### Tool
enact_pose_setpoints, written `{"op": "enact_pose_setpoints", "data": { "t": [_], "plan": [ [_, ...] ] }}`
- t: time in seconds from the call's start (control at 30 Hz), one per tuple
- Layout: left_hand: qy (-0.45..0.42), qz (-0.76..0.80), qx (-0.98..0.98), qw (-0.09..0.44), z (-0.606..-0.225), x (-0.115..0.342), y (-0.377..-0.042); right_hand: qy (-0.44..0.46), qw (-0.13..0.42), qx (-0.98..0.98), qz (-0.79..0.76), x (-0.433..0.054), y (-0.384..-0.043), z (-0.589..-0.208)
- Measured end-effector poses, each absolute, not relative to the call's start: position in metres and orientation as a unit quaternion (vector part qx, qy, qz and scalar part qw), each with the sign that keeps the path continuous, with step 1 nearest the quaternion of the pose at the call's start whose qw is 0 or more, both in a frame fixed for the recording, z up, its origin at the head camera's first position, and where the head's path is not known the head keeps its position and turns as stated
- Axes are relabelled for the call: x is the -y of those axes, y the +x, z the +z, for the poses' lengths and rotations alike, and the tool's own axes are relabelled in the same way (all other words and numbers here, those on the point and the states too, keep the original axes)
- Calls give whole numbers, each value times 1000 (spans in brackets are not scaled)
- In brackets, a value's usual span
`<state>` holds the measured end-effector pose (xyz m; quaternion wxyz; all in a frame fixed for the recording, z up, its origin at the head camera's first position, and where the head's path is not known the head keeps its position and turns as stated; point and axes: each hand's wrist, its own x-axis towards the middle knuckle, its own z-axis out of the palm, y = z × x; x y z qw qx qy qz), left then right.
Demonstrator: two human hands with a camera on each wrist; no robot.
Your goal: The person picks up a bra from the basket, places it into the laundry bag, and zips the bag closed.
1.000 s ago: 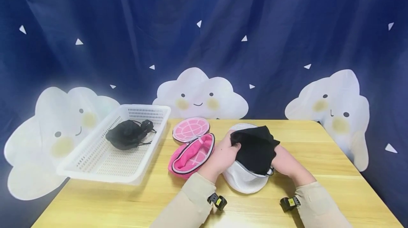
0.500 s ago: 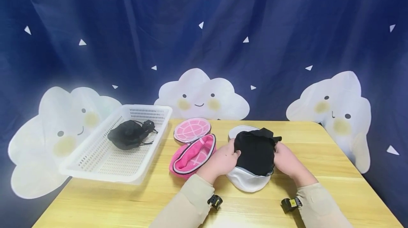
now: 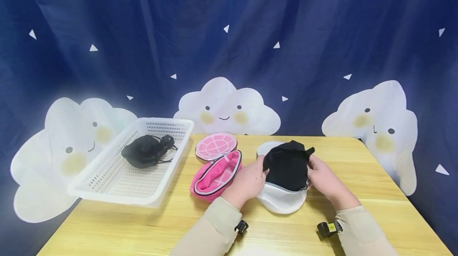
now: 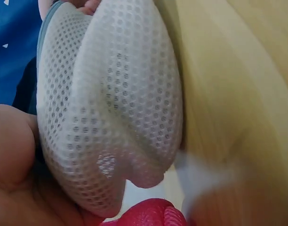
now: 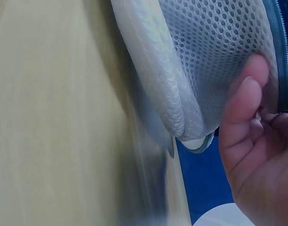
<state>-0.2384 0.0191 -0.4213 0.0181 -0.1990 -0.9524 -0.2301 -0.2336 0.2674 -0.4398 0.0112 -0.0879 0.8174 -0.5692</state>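
Since the cloth (image 3: 288, 168), no clear long axis, sits in the open white bag (image 3: 282, 202) midway between hands, neither is nearer: left hand (image 3: 250, 177) and right hand (image 3: 325, 179) grip opposite bag edges, fingers curled. Pink bag (image 3: 201, 191) just beside left hand.

No text can be read — the yellow label (image 3: 332, 227) on the wrist camera (image 3: 323, 229), lower right, is too small.
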Motion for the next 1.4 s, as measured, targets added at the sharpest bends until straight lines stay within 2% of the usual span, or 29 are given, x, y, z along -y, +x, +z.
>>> {"op": "enact_pose_setpoints", "data": {
  "t": [0.13,0.6,0.73,0.93,1.17,1.4],
  "plan": [
    [-198,-237,950,56,-419,-17,-242,-84,20,-796,-599,-269,-234,-436],
    [-224,-215,947,81,-419,-8,-243,-62,-8,-797,-600,-268,-233,-433],
    [-263,-219,936,78,-418,-7,-246,-56,-18,-805,-590,-272,-235,-433],
    [-306,-182,933,46,-417,-2,-247,-65,-12,-800,-597,-270,-234,-439],
    [-328,-128,933,68,-414,0,-244,-80,-30,-807,-585,-265,-230,-434],
    [-325,-53,942,60,-419,2,-232,-100,-53,-832,-544,-263,-224,-433]
  ]
}}
